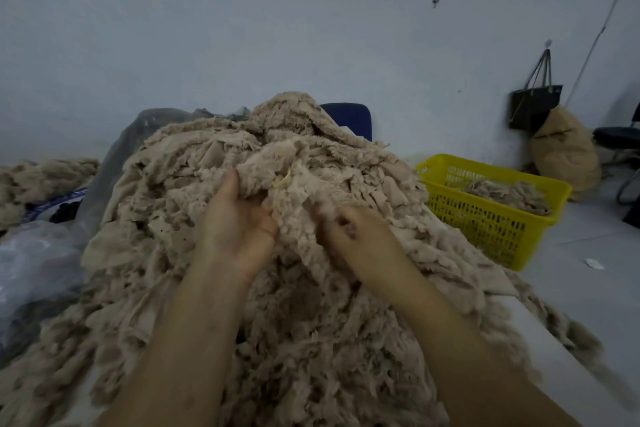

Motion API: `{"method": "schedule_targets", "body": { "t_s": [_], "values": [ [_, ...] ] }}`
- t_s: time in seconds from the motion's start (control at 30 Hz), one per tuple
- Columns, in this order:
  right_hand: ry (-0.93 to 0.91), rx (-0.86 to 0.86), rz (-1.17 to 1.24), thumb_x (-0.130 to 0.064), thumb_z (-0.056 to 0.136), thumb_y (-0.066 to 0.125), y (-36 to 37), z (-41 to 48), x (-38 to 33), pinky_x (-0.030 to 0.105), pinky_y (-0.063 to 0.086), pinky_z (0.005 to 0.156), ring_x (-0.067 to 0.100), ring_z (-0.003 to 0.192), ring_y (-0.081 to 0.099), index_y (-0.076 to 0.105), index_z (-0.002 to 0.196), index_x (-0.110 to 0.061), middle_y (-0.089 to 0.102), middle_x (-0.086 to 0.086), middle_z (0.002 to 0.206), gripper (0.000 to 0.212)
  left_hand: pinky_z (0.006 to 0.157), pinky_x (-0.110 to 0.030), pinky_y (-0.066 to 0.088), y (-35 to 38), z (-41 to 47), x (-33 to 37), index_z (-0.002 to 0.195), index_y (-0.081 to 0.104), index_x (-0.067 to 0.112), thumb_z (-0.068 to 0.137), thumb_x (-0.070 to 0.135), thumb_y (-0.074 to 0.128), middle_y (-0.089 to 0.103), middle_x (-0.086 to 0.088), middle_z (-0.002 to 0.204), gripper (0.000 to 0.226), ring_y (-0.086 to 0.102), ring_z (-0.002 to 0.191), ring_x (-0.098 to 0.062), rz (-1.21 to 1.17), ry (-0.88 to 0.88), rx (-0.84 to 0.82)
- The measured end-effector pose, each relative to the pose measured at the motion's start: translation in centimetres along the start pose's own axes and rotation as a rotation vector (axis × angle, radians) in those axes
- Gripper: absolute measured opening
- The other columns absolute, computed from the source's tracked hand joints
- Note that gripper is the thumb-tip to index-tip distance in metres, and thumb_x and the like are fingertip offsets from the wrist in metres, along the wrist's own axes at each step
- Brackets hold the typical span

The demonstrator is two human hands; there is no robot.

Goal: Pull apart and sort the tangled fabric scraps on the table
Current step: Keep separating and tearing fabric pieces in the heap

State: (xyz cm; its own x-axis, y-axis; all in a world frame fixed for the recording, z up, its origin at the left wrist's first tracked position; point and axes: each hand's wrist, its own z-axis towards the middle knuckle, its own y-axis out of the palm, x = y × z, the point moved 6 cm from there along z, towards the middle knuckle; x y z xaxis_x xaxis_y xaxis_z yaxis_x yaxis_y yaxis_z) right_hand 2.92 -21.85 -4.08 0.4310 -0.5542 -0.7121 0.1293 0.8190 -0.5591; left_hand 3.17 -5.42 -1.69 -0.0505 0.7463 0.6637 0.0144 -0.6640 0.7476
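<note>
Beige scraps (pixel 298 191) are bunching between left hand (pixel 239 229) and right hand (pixel 351 234), both gripping fistfuls; I'd be pulling outward slowly.

Textile workshop: huge beige scrap heap (pixel 277 201) centre frame, yellow crate (pixel 485 218) of scraps right, bare stained wall (pixel 311 28) behind.

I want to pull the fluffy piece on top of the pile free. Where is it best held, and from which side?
Probably the fluffy piece by its loose near edge, coming from below on the person's side. That edge hangs free, while its far part seems tangled into the pile. The left hand and right hand grip it there.
</note>
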Motion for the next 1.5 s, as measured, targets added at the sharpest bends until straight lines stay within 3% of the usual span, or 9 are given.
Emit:
{"method": "schedule_targets", "body": {
  "t_s": [0.1, 0.2, 0.47, 0.57, 0.67, 0.83, 1.1, 1.33, 1.5],
  "values": [
    [0.324, 0.141, 0.529, -0.039, 0.099, 0.051, -2.9, -0.1, 2.4, 0.020, 0.043, 0.052, 0.001, 0.051, 0.049, 0.067, 0.080, -0.025, 0.049, -0.006, 0.063, 0.028, 0.075, -0.031, 0.060, -2.7, 0.4, 2.1, 0.123, 0.062, 0.019, 0.106, 0.045, 0.036, 0.072, -0.005, 0.117, 0.041, 0.071, 0.102, -0.017, 0.176, 0.126, 0.195],
    [0.383, 0.154, 0.860, -0.040, 0.095, 0.058, -4.8, 0.3, 3.6, 0.045, 0.059, 0.076, 0.019, 0.080, 0.067, 0.072, 0.102, -0.015, 0.069, 0.019, 0.087, 0.030, 0.055, -0.023, 0.055, -4.8, 0.8, 3.0, 0.105, 0.068, 0.021, 0.104, 0.047, 0.043, 0.075, 0.005, 0.086, 0.036, 0.070, 0.073, -0.008, 0.186, 0.156, 0.302],
    [0.383, 0.136, 0.916, -0.042, 0.096, 0.057, -5.6, 0.1, 3.6, 0.036, 0.057, 0.082, 0.020, 0.097, 0.073, 0.080, 0.094, -0.031, 0.076, 0.003, 0.104, 0.025, 0.071, -0.030, 0.054, -2.2, 0.5, 0.7, 0.094, 0.067, 0.009, 0.101, 0.047, 0.047, 0.074, -0.004, 0.074, 0.044, 0.067, 0.080, -0.019, 0.430, 0.040, 0.085],
    [0.398, 0.137, 0.758, -0.047, 0.095, 0.057, -5.5, -0.1, 3.5, 0.021, 0.055, 0.061, 0.006, 0.080, 0.073, 0.080, 0.088, -0.032, 0.077, -0.010, 0.089, 0.028, 0.108, -0.037, 0.043, 0.0, -0.4, -0.6, 0.136, 0.051, 0.002, 0.095, 0.068, 0.038, 0.057, -0.020, 0.139, 0.078, 0.056, 0.125, -0.031, 1.100, 0.168, -0.076],
    [0.374, 0.056, 0.751, -0.051, 0.091, 0.061, -4.4, 0.0, 2.6, 0.034, 0.055, 0.086, 0.012, 0.095, 0.073, 0.080, 0.088, -0.035, 0.077, -0.005, 0.103, 0.025, 0.112, -0.026, 0.017, 3.0, -2.3, -1.2, 0.157, 0.016, 0.032, 0.087, 0.074, 0.047, 0.022, 0.015, 0.160, 0.087, 0.021, 0.141, 0.000, 1.340, 0.457, -0.093],
    [0.250, -0.069, 0.731, -0.069, 0.067, 0.070, -3.8, -0.5, 0.5, 0.042, 0.053, 0.097, 0.020, 0.105, 0.070, 0.078, 0.096, -0.025, 0.075, 0.006, 0.108, 0.053, 0.056, -0.013, 0.036, 4.4, -2.5, -5.2, 0.073, 0.056, 0.024, 0.085, 0.059, 0.062, 0.052, 0.023, 0.063, 0.037, 0.047, 0.055, 0.006, 1.238, 0.228, -0.361],
    [0.086, 0.006, 0.288, -0.033, 0.101, 0.054, -4.5, -1.0, 1.3, 0.011, 0.043, 0.057, -0.003, 0.067, 0.060, 0.065, 0.086, -0.035, 0.068, -0.018, 0.078, 0.018, 0.073, -0.035, 0.044, 2.9, -2.4, -4.4, 0.082, 0.064, 0.006, 0.095, 0.043, 0.061, 0.062, -0.016, 0.080, 0.039, 0.059, 0.076, -0.021, 0.915, 0.148, -0.199],
    [0.428, 0.369, 0.105, -0.025, 0.102, 0.042, -7.6, -0.7, 8.0, 0.030, 0.037, 0.068, 0.020, 0.106, 0.055, 0.063, 0.076, -0.029, 0.060, -0.001, 0.103, 0.034, 0.075, -0.043, 0.057, 2.2, -2.3, -1.5, 0.079, 0.072, 0.021, 0.091, 0.050, 0.064, 0.073, -0.011, 0.091, 0.032, 0.069, 0.081, -0.030, 0.703, 0.230, -0.171],
    [0.302, 0.277, 0.296, -0.048, 0.100, 0.047, -7.0, -0.1, 3.9, 0.017, 0.036, 0.067, -0.011, 0.088, 0.057, 0.074, 0.073, -0.035, 0.059, -0.033, 0.090, 0.040, 0.087, -0.037, 0.058, 1.6, -1.5, -2.0, 0.072, 0.076, 0.049, 0.093, 0.050, 0.060, 0.076, 0.018, 0.088, 0.026, 0.072, 0.086, -0.002, 0.690, 0.195, -0.021]
  ]
}}
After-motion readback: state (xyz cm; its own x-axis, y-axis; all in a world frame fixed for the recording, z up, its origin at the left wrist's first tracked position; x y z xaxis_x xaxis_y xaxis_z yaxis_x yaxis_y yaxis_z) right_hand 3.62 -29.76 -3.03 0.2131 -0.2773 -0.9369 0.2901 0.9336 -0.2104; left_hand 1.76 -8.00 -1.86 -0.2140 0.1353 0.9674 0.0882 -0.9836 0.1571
